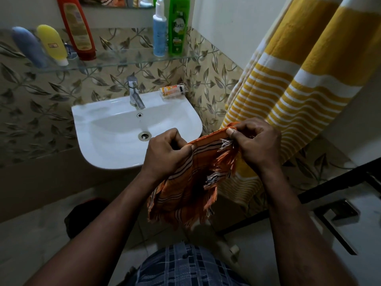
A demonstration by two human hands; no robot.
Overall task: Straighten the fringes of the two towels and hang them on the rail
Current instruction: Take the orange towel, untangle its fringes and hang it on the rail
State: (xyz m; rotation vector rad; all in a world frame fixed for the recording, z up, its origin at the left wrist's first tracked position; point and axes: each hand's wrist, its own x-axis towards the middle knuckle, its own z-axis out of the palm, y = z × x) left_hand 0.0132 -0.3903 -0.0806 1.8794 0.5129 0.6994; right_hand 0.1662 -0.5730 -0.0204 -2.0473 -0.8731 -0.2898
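An orange striped towel (185,182) with a frayed fringe hangs bunched between my hands in front of the sink. My left hand (165,151) grips its top edge on the left. My right hand (255,143) pinches the same edge at its upper right corner, where white and orange fringe threads stick out below the fingers. A yellow and white striped towel (299,85) hangs at the right, from above the frame down behind the orange one. The rail itself is not in view.
A white sink (115,149) with a chrome tap (135,96) stands on the left below a glass shelf (123,60) with several bottles. A soap dish (173,91) sits on the sink's back corner. A dark-framed door (334,203) lies at lower right.
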